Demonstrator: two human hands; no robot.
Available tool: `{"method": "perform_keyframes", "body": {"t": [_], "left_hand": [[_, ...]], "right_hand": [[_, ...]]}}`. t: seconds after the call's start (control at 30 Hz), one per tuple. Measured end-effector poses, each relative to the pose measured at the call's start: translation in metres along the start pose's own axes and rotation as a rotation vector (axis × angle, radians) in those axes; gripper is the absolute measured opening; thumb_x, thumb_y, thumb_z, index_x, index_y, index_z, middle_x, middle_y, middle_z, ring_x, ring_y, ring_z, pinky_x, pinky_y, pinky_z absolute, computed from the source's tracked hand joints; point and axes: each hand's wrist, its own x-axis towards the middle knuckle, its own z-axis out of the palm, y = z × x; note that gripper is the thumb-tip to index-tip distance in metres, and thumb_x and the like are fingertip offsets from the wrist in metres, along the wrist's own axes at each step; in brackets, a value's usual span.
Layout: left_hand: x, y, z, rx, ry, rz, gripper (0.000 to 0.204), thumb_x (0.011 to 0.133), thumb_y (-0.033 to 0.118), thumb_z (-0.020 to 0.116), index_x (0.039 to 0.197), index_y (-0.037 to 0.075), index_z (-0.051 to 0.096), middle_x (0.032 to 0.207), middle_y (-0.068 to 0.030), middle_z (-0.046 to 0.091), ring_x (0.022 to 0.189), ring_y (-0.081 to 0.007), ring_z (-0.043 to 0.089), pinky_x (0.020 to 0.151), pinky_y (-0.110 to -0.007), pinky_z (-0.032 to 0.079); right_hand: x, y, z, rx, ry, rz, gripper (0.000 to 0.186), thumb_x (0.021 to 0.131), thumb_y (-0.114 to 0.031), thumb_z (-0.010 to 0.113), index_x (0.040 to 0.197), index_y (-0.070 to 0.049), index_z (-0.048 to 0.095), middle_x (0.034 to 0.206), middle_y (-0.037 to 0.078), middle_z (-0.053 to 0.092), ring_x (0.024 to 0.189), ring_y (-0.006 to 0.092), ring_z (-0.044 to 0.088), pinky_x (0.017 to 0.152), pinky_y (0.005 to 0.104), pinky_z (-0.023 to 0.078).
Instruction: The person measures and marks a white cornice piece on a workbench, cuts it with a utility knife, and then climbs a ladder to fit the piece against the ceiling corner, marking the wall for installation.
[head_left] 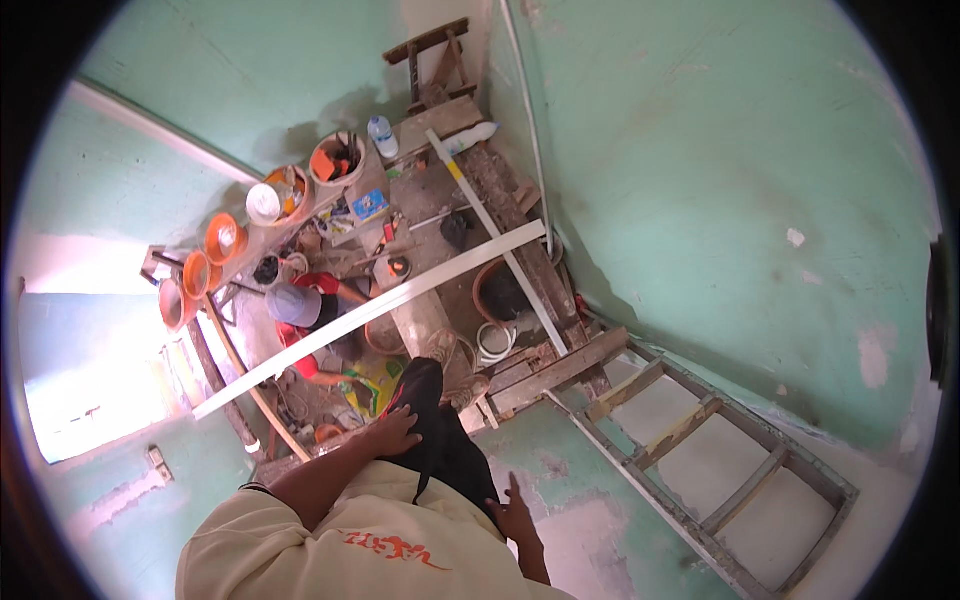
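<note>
I look straight down from high up along my own body. My left hand [395,432] lies flat on my thigh, on black trousers [440,440], with the fingers spread and nothing in it. My right hand [516,516] is lower, at my right hip beside the green wall [560,480], fingers extended and empty. One of my feet, in a worn shoe [440,347], stands on a wooden plank [560,370] well above the floor.
Below, a person in a grey cap and red shirt [300,305] crouches among orange buckets [222,238], a water bottle [382,137] and tools. A long white board [370,315] spans the floor. A wooden ladder [700,450] leans at the right. A white hose coil [495,340] lies near a dark tub [500,290].
</note>
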Motion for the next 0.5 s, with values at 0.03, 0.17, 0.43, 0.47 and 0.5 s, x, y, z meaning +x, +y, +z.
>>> {"method": "perform_keyframes", "body": {"t": [0.03,0.17,0.43,0.47,0.5], "left_hand": [[-0.006,0.000,0.007,-0.036,-0.012,-0.014,0.076,0.103,0.051,0.061,0.156,-0.003,0.047,0.165,-0.0385,0.036,0.151,-0.0532,0.041,0.124,-0.057,0.038],[-0.005,-0.015,0.028,-0.034,0.051,-0.004,0.077,0.104,0.051,0.061,0.159,0.000,0.045,0.169,-0.0354,0.032,0.155,-0.0492,0.039,0.126,-0.054,0.036],[-0.015,0.002,0.016,-0.109,0.107,-0.061,0.076,0.105,0.049,0.061,0.160,-0.001,0.044,0.172,-0.0304,0.031,0.159,-0.0463,0.032,0.130,-0.051,0.031],[-0.018,0.003,0.014,-0.130,0.116,-0.065,0.076,0.105,0.048,0.061,0.161,-0.001,0.043,0.171,-0.0315,0.031,0.159,-0.0461,0.032,0.131,-0.051,0.030],[-0.018,0.002,0.016,-0.138,0.130,-0.066,0.076,0.105,0.048,0.061,0.160,-0.001,0.044,0.172,-0.0304,0.031,0.159,-0.0462,0.032,0.130,-0.051,0.031]], "right_hand": [[-0.011,-0.009,0.005,-0.077,-0.061,0.016,0.085,0.104,-0.032,0.072,0.173,-0.016,0.023,0.154,0.032,0.056,0.133,0.0443,0.065,0.111,0.0488,0.052],[-0.002,-0.004,0.008,-0.161,-0.219,-0.049,0.052,0.111,-0.027,0.058,0.161,-0.013,0.050,0.157,0.021,0.058,0.145,0.0379,0.056,0.122,0.0435,0.044],[0.005,-0.039,-0.018,-0.429,-0.290,0.041,0.043,0.110,-0.035,0.052,0.146,-0.017,0.066,0.138,0.017,0.071,0.126,0.0393,0.068,0.109,0.0492,0.054],[0.006,-0.044,-0.021,-0.471,-0.298,0.021,0.042,0.108,-0.033,0.052,0.144,-0.018,0.068,0.133,0.017,0.073,0.121,0.0397,0.071,0.105,0.0499,0.056],[0.007,-0.050,-0.025,-0.513,-0.307,0.001,0.041,0.107,-0.032,0.052,0.142,-0.019,0.069,0.129,0.017,0.075,0.116,0.0401,0.073,0.102,0.0506,0.057]]}}
